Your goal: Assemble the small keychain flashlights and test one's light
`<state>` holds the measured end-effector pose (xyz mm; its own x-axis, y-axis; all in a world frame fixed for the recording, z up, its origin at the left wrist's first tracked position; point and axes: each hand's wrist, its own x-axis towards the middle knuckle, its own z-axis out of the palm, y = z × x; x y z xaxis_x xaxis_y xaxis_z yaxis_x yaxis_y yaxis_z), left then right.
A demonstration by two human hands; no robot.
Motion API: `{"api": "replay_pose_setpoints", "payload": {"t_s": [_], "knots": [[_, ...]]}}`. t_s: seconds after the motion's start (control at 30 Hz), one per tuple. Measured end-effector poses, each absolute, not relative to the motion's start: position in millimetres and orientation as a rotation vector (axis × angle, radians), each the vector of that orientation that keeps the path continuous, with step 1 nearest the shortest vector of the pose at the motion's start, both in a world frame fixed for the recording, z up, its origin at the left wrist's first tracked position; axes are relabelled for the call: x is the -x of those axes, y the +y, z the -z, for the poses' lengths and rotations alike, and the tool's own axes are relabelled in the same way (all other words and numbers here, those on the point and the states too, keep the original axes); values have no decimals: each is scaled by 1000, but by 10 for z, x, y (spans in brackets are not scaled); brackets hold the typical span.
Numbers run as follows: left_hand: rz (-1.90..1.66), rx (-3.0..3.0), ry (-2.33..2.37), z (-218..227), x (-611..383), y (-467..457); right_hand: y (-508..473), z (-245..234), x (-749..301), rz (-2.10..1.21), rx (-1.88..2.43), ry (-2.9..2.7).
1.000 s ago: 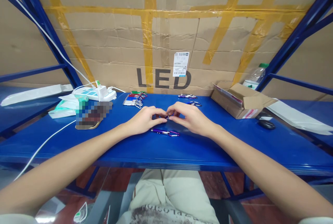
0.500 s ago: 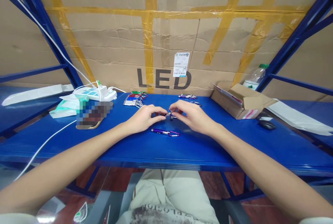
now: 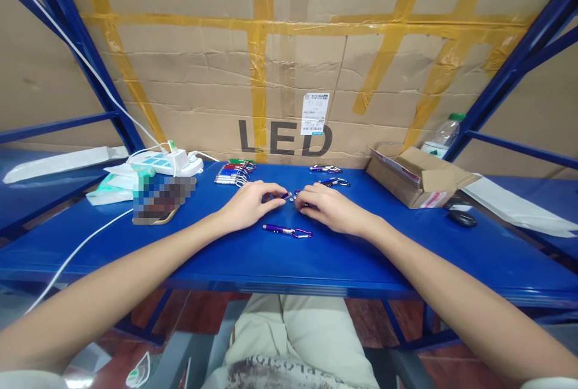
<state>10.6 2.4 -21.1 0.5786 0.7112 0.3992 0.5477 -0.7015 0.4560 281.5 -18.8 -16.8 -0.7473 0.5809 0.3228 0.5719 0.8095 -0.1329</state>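
Note:
My left hand pinches a small dark tube-like piece between thumb and forefinger, most of it hidden by the fingers. Just right of it, small round silvery pieces lie on the blue table. Curled down at these pieces, my right hand has its fingertips close to the tabletop; what they hold, if anything, is hidden. A purple keychain penlight with a carabiner clip lies in front of both hands.
Several coloured penlights lie in a row at the back left, and others at the back right. On the right are an opened carton, a plastic bottle and a black mouse. A power strip and a blurred-out phone lie left.
My right hand has lowered to the table and its fingers have curled, moving apart from the left. Small round pieces now show between the hands. My left hand has barely moved.

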Motion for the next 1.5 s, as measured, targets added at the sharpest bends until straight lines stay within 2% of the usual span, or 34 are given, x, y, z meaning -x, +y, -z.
{"api": "replay_pose_setpoints", "payload": {"t_s": [0.17,0.6,1.2,1.5], "knots": [[-824,-2532,1017,220,-102,32,-181,183,-2822,-134,825,-2648],[-820,-2572,940,245,-89,31,-296,65,-2724,-126,763,-2330],[-879,-2353,827,220,-156,-32,-315,62,-2697,-192,744,-2243],[-935,-2434,841,188,-142,-45,-288,77,-2721,-142,756,-2275]]}}
